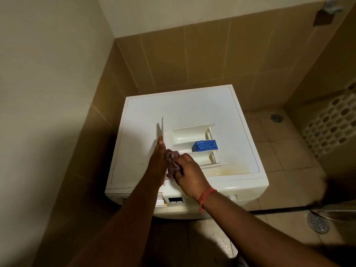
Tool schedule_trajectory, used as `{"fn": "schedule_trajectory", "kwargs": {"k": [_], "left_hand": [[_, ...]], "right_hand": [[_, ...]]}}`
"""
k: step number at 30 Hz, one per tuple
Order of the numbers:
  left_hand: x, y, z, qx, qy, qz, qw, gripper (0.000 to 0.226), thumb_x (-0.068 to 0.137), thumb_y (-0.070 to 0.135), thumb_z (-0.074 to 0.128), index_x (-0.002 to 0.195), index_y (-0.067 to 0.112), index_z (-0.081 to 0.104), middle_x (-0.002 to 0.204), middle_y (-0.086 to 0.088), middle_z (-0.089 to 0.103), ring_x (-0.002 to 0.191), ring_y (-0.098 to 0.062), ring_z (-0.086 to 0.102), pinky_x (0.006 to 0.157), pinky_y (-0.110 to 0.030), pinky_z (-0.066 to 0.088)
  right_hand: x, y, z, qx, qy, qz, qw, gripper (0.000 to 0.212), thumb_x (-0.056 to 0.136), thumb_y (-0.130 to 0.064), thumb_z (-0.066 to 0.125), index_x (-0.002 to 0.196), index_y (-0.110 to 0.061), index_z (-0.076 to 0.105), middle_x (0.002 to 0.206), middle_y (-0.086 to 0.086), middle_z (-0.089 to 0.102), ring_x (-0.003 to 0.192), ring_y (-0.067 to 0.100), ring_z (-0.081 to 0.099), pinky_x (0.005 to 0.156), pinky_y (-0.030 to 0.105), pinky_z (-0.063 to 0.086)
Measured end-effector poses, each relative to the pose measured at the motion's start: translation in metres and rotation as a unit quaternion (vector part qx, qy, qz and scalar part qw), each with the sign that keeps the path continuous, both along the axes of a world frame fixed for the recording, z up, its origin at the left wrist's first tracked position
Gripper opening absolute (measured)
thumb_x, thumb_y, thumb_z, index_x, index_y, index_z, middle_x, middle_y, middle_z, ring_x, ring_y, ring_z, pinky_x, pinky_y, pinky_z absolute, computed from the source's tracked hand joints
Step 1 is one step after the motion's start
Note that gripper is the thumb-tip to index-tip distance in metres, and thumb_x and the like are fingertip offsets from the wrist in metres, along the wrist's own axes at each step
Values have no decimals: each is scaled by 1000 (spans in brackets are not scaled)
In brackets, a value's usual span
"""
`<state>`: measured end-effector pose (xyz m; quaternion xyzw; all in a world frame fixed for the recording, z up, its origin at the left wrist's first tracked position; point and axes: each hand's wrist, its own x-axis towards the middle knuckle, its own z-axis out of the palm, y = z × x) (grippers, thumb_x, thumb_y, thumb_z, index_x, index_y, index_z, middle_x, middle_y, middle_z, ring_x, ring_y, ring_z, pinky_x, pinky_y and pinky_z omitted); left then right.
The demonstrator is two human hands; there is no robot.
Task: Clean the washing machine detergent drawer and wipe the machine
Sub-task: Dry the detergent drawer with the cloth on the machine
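The drawer (189,145) is lying on top of the washing machine (202,108), its front panel turned leftward and its blue insert (206,145) facing up. The left hand (158,162) is bracing that panel with straight fingers, while the right hand (189,173) is gripping a reddish cloth (172,160) bunched against the drawer's near corner. The machine is sitting tight in a tiled corner, with bare lid stretching behind the drawer.

Both my arms reach forward, hands close together.
My left hand (159,162) lies straight-fingered, edge-on; my right hand (189,170) is curled into a grip, a red thread around its wrist.
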<state>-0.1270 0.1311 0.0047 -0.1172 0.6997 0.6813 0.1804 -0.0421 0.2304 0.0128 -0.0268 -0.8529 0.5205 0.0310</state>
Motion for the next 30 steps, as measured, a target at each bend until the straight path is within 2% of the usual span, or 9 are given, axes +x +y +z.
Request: {"fn": "schedule_trajectory", "kwargs": {"k": [4,6,8,12,16,20,22,25,30], "left_hand": [[3,1,1,10,-4,10,1000,44,104,44,30,146,32,41,134,1,56,116,-17,57,100,-37,47],[0,2,3,16,-22,9,1000,47,103,48,31,139,24,50,117,-5,64,99,-17,62,88,-33,52],[1,7,7,21,-30,-6,999,47,103,50,31,118,18,62,97,-13,69,75,-13,62,66,-22,53],[9,10,7,-10,13,-45,999,38,106,40,27,128,30,57,125,1,64,115,-12,60,94,-28,50],[9,5,7,-29,25,-20,999,44,106,42,24,146,33,39,138,1,51,126,-17,51,105,-34,42],[12,6,4,-59,29,-34,997,53,98,57,30,148,40,31,152,16,33,140,-8,32,119,-38,25],[9,5,4,-72,43,-26,996,49,100,47,35,148,37,33,155,11,32,142,-11,32,118,-33,22],[0,7,9,-109,58,-15,992,49,102,26,41,151,26,33,155,5,33,139,-14,36,108,-20,24],[1,18,9,-92,60,-42,993,49,106,28,31,154,31,20,140,-1,51,119,-12,53,96,-20,39]], "right_hand": [[-17,30,8,-203,-190,62,958,37,84,7,50,106,-10,73,94,18,71,80,25,67,74,30,55],[-23,31,14,-281,-229,58,930,35,84,8,50,105,-8,74,96,20,73,83,30,70,82,40,59],[-33,20,22,-284,-211,-2,935,21,91,-1,54,96,-6,73,87,18,73,77,30,70,76,36,60],[-46,3,29,-195,-180,-93,960,24,95,-8,47,92,-7,70,79,13,69,67,24,65,72,41,58],[-35,29,36,-138,-237,58,960,35,86,8,46,92,-12,75,90,12,74,80,22,71,71,31,59],[-46,51,29,-160,-201,-31,966,33,80,8,50,90,-11,75,91,19,72,84,33,72,83,46,59],[-56,58,16,38,-118,-55,991,27,86,-5,57,104,-17,73,98,15,65,88,28,66,88,42,56],[-55,47,8,283,-53,43,957,33,91,-14,56,123,-19,64,118,9,57,106,28,58,93,32,46],[-57,18,7,241,16,57,969,37,89,-9,56,124,-15,64,115,9,57,104,28,55,83,24,39]]}}
